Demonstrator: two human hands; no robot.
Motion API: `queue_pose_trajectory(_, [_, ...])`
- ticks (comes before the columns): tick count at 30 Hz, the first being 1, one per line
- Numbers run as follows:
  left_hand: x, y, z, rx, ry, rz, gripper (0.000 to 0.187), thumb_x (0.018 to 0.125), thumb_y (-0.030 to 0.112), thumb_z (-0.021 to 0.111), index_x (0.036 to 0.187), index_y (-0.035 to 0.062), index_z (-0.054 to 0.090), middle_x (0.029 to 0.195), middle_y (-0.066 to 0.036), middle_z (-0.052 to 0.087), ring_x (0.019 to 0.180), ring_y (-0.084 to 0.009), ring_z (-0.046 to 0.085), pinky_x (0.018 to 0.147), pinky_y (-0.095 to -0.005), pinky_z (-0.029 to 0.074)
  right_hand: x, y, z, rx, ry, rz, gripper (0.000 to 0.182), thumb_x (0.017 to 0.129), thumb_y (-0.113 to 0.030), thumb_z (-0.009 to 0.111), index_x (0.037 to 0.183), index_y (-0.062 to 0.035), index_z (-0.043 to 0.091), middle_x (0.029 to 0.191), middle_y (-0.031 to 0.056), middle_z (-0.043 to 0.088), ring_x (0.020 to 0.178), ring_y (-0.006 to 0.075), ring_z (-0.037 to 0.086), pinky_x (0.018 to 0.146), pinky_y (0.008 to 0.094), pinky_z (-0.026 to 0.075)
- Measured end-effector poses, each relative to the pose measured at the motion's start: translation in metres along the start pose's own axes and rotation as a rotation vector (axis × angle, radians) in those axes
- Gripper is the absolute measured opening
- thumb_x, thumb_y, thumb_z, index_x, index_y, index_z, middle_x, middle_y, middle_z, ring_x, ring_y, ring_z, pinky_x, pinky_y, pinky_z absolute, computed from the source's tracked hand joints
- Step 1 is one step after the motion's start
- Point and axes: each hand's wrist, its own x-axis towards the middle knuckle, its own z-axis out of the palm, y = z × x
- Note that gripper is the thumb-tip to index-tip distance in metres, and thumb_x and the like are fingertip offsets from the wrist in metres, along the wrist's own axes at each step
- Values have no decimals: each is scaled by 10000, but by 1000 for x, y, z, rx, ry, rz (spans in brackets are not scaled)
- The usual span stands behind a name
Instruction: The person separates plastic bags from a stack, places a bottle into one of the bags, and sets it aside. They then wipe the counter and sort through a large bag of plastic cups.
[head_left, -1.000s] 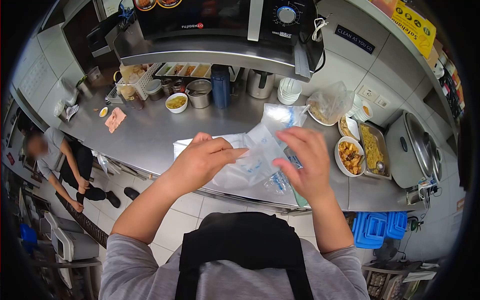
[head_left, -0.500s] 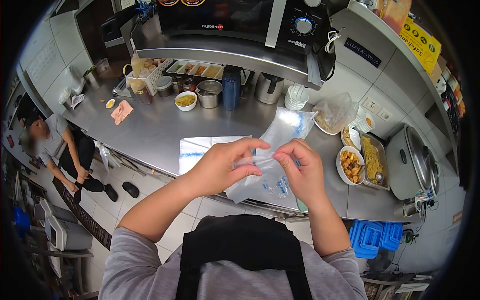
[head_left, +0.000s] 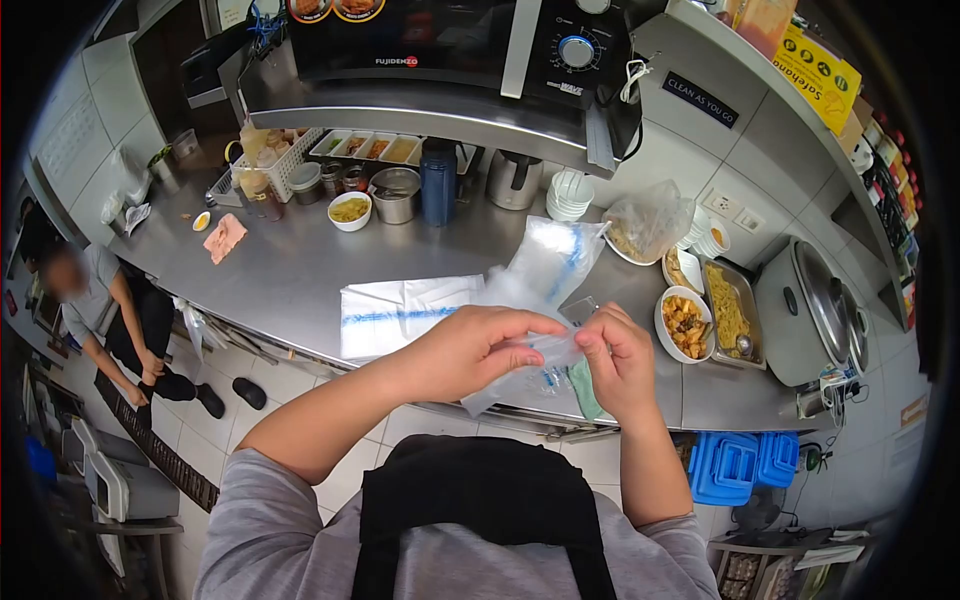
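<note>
Between my two hands, over the front of the counter, is a thin clear plastic bag [head_left: 553, 347]. My left hand [head_left: 470, 348] grips it with thumb and forefinger curved round its side. At the bag's edge, my right hand [head_left: 617, 365] pinches the film between thumb and fingertips. Behind my left wrist lies a flat stack of white plastic bags [head_left: 395, 315] with a blue printed stripe. Farther back, a second pile of clear bags [head_left: 562, 252] with blue print rests on the steel. A green cloth [head_left: 586, 390] shows beside my right hand, partly hidden.
To the right stand a bowl of cooked chunks [head_left: 684, 324], a tray of noodles [head_left: 732, 315] and a large cooker [head_left: 800, 300]. A blue tumbler [head_left: 437, 180] and a bowl of yellow food [head_left: 350, 210] stand at the back. A seated person [head_left: 110, 310] is at left.
My view has turned a little, so the counter sits farther left in it. Both hands have moved slightly down and right over the counter, with the plastic bag still between them.
</note>
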Motion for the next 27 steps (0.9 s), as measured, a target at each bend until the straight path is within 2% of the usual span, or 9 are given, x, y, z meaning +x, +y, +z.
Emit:
queue_pose_trajectory(6, [3,-7,7,-323,-209,-72,130,903,139,638,994,53,673,801,-37,618,712,-127,576,654,-267,446,-7,10,-23,-107,57,-138,198,814,-181,715,728,-40,606,670,60,561,683,224,525,680,327,409])
queue_pose_trajectory(8, [0,-9,13,-279,-469,95,137,915,156,633,854,42,677,815,-14,562,749,-119,529,685,-253,420,-9,10,-37,-78,103,-131,233,821,-216,717,723,-36,605,667,54,565,681,225,531,710,330,416])
queue_pose_trajectory(10, [2,-10,10,-344,-465,55,147,910,161,641,827,46,681,856,-16,548,793,-123,520,720,-254,415,-10,13,-50,599,88,-30,323,863,-288,692,691,-45,566,635,30,543,683,216,546,783,352,436])
queue_pose_trajectory(11, [2,-10,9,-415,-468,11,160,906,166,650,799,51,684,897,-19,534,836,-128,512,754,-256,410,-9,18,-53,601,84,-28,323,863,-288,692,691,-45,566,635,30,543,683,216,546,783,352,436])
queue_pose_trajectory(13, [16,-5,3,-605,-388,189,335,946,291,591,747,35,677,1002,-54,535,897,-145,510,830,-267,407,-3,31,-53,1377,-307,-19,354,907,-338,645,701,-73,531,698,20,551,747,179,562,844,408,445])
queue_pose_trajectory(14, [27,-5,2,-710,-328,309,404,962,334,559,721,29,671,1033,-66,538,918,-148,515,853,-271,408,6,35,-48,1502,-312,49,327,917,-326,637,726,-95,506,704,24,543,703,151,559,809,367,474])
queue_pose_trajectory(18, [82,-26,-19,-1105,243,7,336,981,353,521,864,64,646,928,-30,598,860,-153,573,854,-295,435,83,44,-27,1109,243,531,168,919,-245,641,893,-84,600,711,-9,585,642,97,574,666,221,475])
queue_pose_trajectory(21, [101,-75,-12,-1161,528,-220,291,961,363,562,854,94,596,825,27,543,720,-86,509,686,-236,409,97,130,-7,668,58,611,168,911,-215,649,993,-74,609,811,-10,619,709,70,584,655,218,466])
queue_pose_trajectory(27, [91,-94,2,-1281,542,-445,261,967,322,547,790,135,506,744,47,438,581,-57,388,485,-202,273,94,161,5,669,-77,704,186,910,-234,644,989,-70,604,837,-29,618,682,50,556,629,192,444])
